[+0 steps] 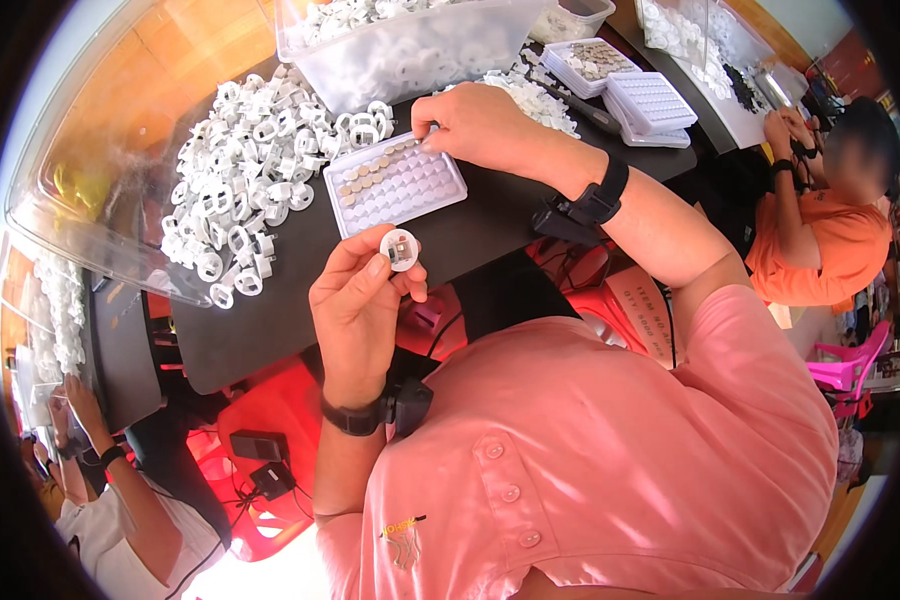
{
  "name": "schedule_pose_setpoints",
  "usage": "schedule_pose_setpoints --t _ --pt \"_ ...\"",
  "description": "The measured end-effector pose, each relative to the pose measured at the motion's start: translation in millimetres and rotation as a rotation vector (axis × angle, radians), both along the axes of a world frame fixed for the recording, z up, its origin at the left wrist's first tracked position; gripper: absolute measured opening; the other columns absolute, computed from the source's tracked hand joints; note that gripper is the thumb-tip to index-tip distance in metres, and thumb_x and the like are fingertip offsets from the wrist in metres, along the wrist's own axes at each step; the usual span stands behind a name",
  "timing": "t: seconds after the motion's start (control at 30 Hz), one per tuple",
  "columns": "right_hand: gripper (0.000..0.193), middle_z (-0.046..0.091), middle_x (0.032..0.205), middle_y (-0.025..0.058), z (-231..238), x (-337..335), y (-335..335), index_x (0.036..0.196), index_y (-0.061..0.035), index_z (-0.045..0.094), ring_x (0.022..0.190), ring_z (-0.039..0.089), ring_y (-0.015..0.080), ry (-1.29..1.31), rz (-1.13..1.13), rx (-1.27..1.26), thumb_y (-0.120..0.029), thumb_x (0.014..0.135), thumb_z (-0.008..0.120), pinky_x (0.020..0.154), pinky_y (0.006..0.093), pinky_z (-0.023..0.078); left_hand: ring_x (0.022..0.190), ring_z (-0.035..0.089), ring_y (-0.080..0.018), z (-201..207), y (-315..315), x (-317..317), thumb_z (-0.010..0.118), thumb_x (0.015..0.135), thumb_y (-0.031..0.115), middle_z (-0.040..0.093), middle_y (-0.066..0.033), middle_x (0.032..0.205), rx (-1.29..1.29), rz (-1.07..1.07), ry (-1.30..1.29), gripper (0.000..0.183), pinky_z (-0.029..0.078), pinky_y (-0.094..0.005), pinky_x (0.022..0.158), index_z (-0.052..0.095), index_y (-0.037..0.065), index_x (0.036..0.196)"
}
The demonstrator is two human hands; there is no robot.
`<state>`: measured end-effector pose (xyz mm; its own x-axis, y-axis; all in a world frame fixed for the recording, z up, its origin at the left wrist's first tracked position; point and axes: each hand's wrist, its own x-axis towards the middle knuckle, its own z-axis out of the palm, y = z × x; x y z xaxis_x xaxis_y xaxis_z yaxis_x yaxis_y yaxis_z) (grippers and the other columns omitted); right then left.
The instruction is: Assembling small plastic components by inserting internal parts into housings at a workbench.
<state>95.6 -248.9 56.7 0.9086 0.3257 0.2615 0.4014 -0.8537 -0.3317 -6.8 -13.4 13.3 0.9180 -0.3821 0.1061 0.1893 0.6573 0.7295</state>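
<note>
Between the thumb and fingers of my left hand [355, 298] is a small round white plastic housing [400, 251], its hollow side with metal bits turned up. My right hand [482, 124] is over the far right corner of a white plastic tray [448, 187]. Its fingertips are pinched together there, and whatever they hold, if anything, is hidden. Rows of small pockets fill the tray. Several silver coin cells [362, 183] sit in its far and left pockets, while the nearer pockets are bare.
A big heap of white plastic housings [245, 165] covers the dark table's [490, 215] left side. Behind it stands a clear bin [400, 65] of white parts. Small white pieces [530, 100] and stacked trays [655, 103] lie right. People work at both sides.
</note>
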Motion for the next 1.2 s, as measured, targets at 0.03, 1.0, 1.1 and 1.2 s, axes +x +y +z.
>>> schedule_pose_setpoints --t 0.03,1.0,1.1,1.2 --pt "0.014 0.067 0.073 0.0099 2.5 -0.6 1.2 0.087 -0.0112 0.069 0.073 0.065 0.0317 0.000 -0.001 0.002 -0.020 0.077 0.065 0.064 0.0430 0.048 0.082 0.063 -0.0236 0.4 -0.2 0.4 0.060 0.097 0.013 0.067 -0.0192 0.103 0.002 -0.001 0.000 0.031 0.050 -0.0349 0.068 0.061 -0.005 0.123" --pt "0.007 0.067 0.077 0.0108 -9.6 -0.9 1.5 0.092 -0.0117 0.061 0.075 0.065 0.0349 -0.063 0.009 -0.072 -0.017 0.088 0.060 0.064 0.0472 0.046 0.084 0.067 -0.0244 0.6 -2.1 1.5 0.060 0.097 0.007 0.068 -0.0178 0.103 0.039 0.005 0.006 0.029 0.053 -0.0358 0.068 0.060 -0.006 0.122" --pt "0.008 0.067 0.077 0.0117 4.6 -16.9 3.6 0.094 -0.0101 0.060 0.075 0.065 0.0354 -0.149 -0.009 -0.059 -0.016 0.090 0.060 0.063 0.0464 0.046 0.087 0.067 -0.0250 -2.2 0.3 2.6 0.060 0.097 0.010 0.068 -0.0185 0.104 0.015 -0.010 -0.004 0.029 0.053 -0.0367 0.070 0.061 -0.005 0.122" --pt "0.008 0.066 0.077 0.0125 28.8 -62.8 13.0 0.096 -0.0085 0.059 0.074 0.065 0.0354 -0.126 0.106 0.131 -0.014 0.091 0.060 0.062 0.0446 0.046 0.090 0.066 -0.0257 -10.6 1.9 2.4 0.060 0.098 0.015 0.067 -0.0192 0.107 -0.110 0.004 -0.037 0.032 0.052 -0.0374 0.072 0.059 -0.003 0.125"
